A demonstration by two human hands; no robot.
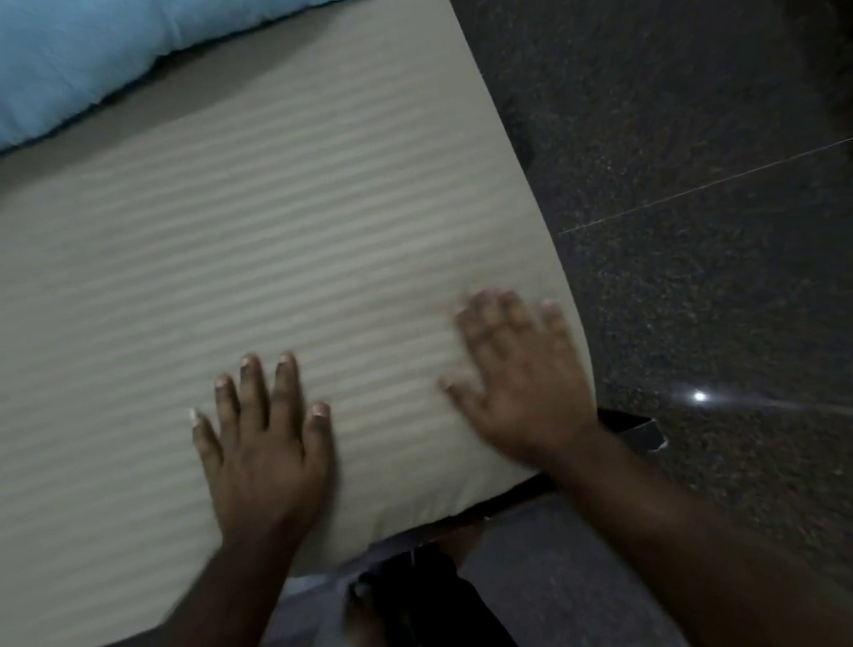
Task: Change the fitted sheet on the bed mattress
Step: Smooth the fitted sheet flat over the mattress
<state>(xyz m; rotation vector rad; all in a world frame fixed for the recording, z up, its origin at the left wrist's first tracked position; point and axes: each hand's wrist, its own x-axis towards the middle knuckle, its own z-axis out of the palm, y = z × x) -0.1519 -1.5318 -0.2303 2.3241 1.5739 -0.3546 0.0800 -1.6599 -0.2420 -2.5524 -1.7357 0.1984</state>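
A beige fitted sheet (263,244) with faint stripes covers the mattress and lies smooth across its top. My left hand (264,440) rests flat on the sheet near the bed's near edge, fingers straight and spread. Close to the mattress corner, my right hand (522,382) also lies palm down on the sheet with fingers spread; it is blurred. Neither hand holds anything.
A light blue pillow (81,54) lies at the far left of the bed. Dark speckled floor tiles (712,195) run along the bed's right side. The dark bed frame corner (635,431) pokes out under the mattress. A pale cloth (326,616) lies by my feet.
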